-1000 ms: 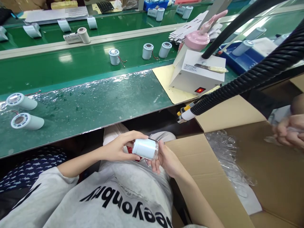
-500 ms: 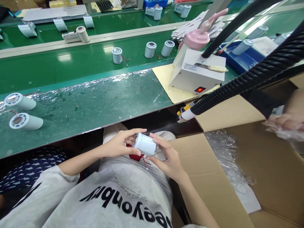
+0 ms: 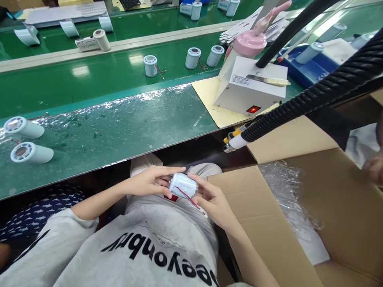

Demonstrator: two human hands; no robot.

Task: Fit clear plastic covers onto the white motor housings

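Observation:
Above my lap I hold a pale blue-white cylinder (image 3: 184,184) between both hands, lying on its side. It looks like a small motor or battery-like unit. A red and dark wire pair (image 3: 188,197) with a white plug runs across its near side. My left hand (image 3: 152,181) grips the left end, thumb below and fingers over the top. Around the right end curl the fingers of my right hand (image 3: 212,197). Two similar cylinders (image 3: 34,153) lie on the green bench (image 3: 119,131) at the left.
Several like cylinders (image 3: 150,65) stand on the green conveyor (image 3: 98,79). A white box with a lit red switch (image 3: 254,93) sits at the bench edge, near a black corrugated hose (image 3: 287,111). At right, an open carton (image 3: 257,207) holds clear plastic pieces (image 3: 287,187); another person's hand (image 3: 375,167) is beside it.
The held cylinder has turned about its length, bringing the wires round to its near face. Cylinders on the conveyor shifted slightly right. The other person's hand moved lower at the right edge.

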